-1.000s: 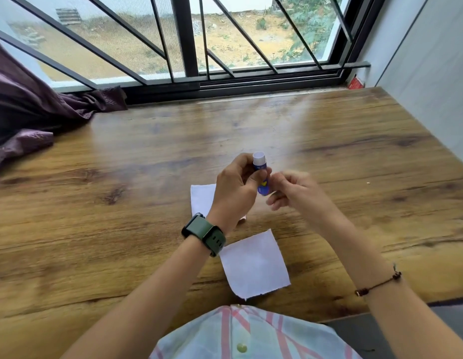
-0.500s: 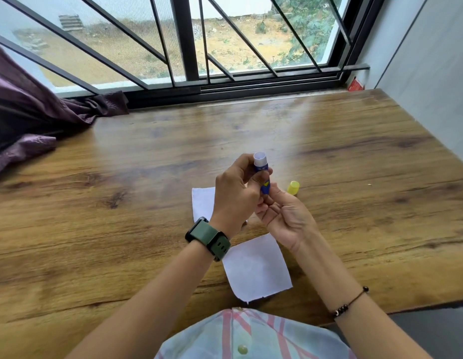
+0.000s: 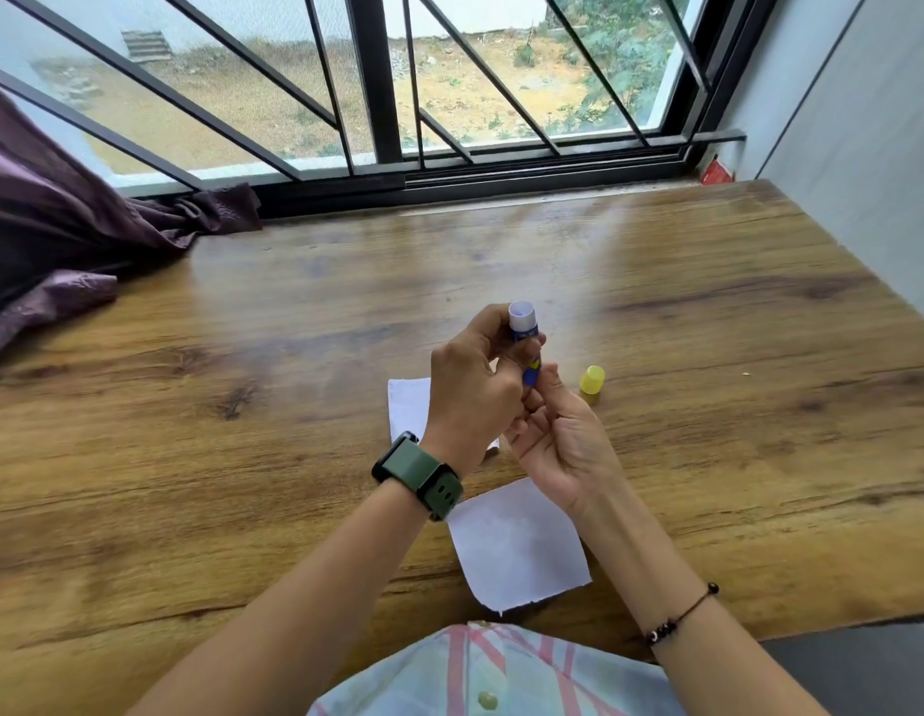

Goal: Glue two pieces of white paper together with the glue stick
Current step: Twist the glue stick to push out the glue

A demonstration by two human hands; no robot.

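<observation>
Yellow cap (image 3: 591, 380) now stands on the desk (image 3: 191, 457), right of the hands; left hand (image 3: 473, 392) grips the uncapped glue stick (image 3: 524, 335) upright, right-hand fingers (image 3: 545, 392) pinching its base, likely twisting glue up. Both papers (image 3: 517, 545) lie beneath, unglued.

left hand (image 3: 475, 390) fingers curled gripping, right hand (image 3: 563, 436) pinching

A table (image 3: 708, 312) runs up to a window (image 3: 377, 95) along its far edge. Near the middle of the front edge lies one sheet of paper (image 3: 517, 550); a second sheet (image 3: 408, 410) lies just behind it, partly hidden by the hands. Above them the left hand (image 3: 470, 395) and right hand (image 3: 563, 441) hold a glue stick (image 3: 524, 338) upright. Its cap (image 3: 591, 382) stands on the table just right of the hands. A curtain (image 3: 62, 240) is heaped on the far left corner.
</observation>
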